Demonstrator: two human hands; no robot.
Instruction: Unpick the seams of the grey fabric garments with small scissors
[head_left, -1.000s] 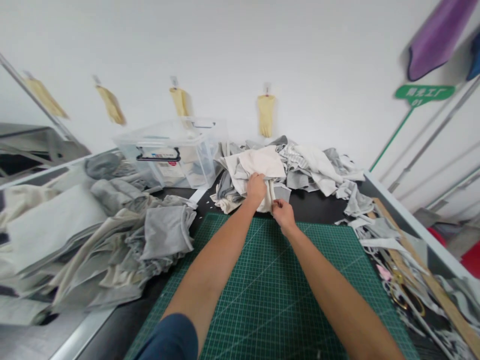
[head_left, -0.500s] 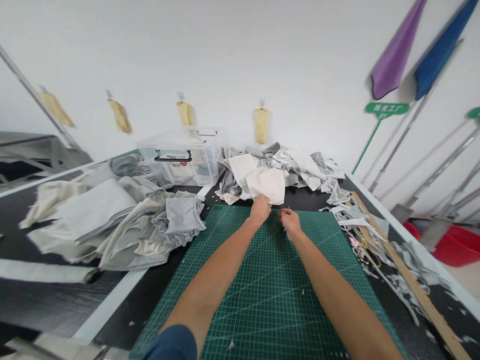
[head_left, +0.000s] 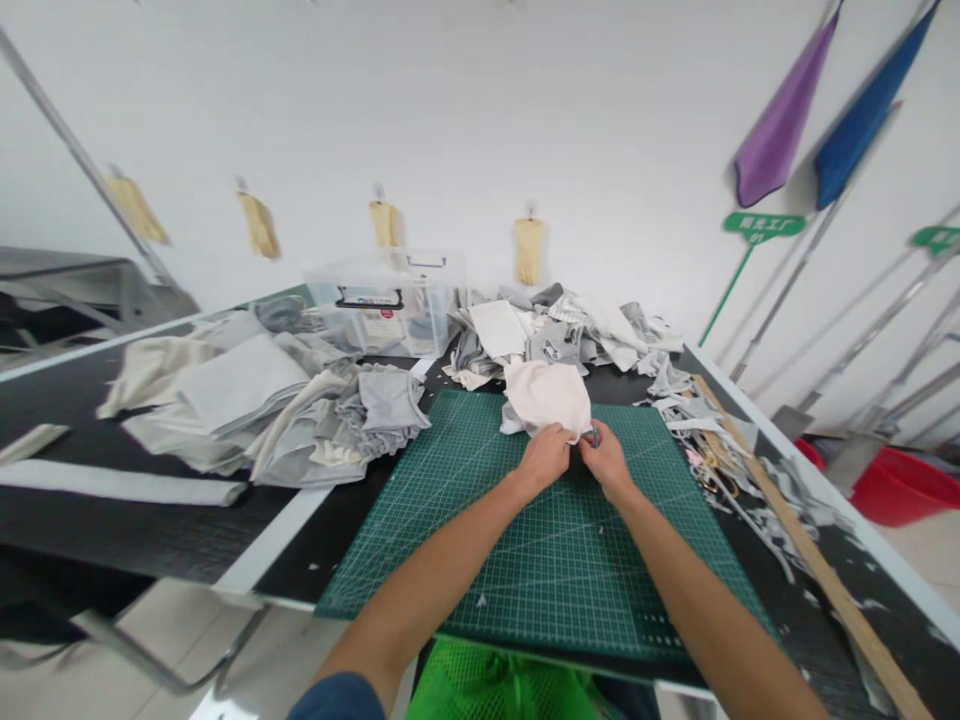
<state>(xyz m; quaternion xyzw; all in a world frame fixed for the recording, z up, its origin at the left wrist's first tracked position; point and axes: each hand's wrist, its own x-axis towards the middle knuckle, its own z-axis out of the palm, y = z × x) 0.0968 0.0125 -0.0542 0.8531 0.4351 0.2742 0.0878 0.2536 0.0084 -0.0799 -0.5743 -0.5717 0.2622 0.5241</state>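
Note:
My left hand (head_left: 546,455) is closed on the near edge of a cream fabric piece (head_left: 551,392), which rests over the far part of a green cutting mat (head_left: 517,560). Light grey cloth peeks out under its left side. My right hand (head_left: 606,462) is closed beside it, at the fabric's near right corner. Between its thumb and fingers a small blue tool (head_left: 596,437) shows; its kind is too small to make out. The fingertips of both hands almost meet at the edge of the cloth.
Grey and cream cloth piles (head_left: 247,390) lie left, with another heap (head_left: 585,325) behind the mat. A clear plastic box (head_left: 382,310) stands at the back. Along the right are fabric scraps (head_left: 720,465) and a long wooden strip (head_left: 810,550). A red basin (head_left: 900,485) sits beyond the table.
The cream fabric has come off the back heap and nearer, onto the mat, in my left hand. My right hand has closed in on its edge. The head view has shifted.

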